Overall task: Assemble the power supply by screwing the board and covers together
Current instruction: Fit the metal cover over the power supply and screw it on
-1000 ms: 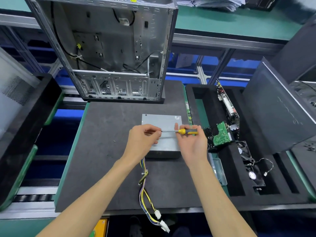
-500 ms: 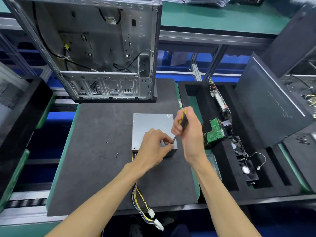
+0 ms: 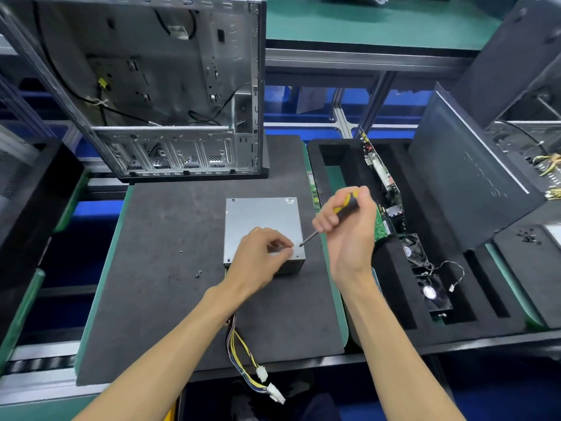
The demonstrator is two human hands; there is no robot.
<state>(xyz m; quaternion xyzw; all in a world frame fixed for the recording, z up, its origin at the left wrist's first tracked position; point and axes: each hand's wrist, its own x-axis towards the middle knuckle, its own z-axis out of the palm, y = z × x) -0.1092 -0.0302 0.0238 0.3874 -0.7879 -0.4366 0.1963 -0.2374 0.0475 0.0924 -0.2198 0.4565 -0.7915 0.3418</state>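
The power supply (image 3: 263,230) is a plain grey metal box lying flat on the dark mat (image 3: 170,238), its coloured wires (image 3: 243,354) trailing toward the near edge. The left hand (image 3: 258,256) rests on its near top, fingertips pinched together — on what, I cannot tell. The right hand (image 3: 349,229) grips a yellow-and-black screwdriver (image 3: 331,221), tilted, tip near the box's near right corner.

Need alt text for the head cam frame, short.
A right hand angles a yellow-handled screwdriver at the near right corner of a grey power supply on a dark mat, while the left hand rests on its cover.
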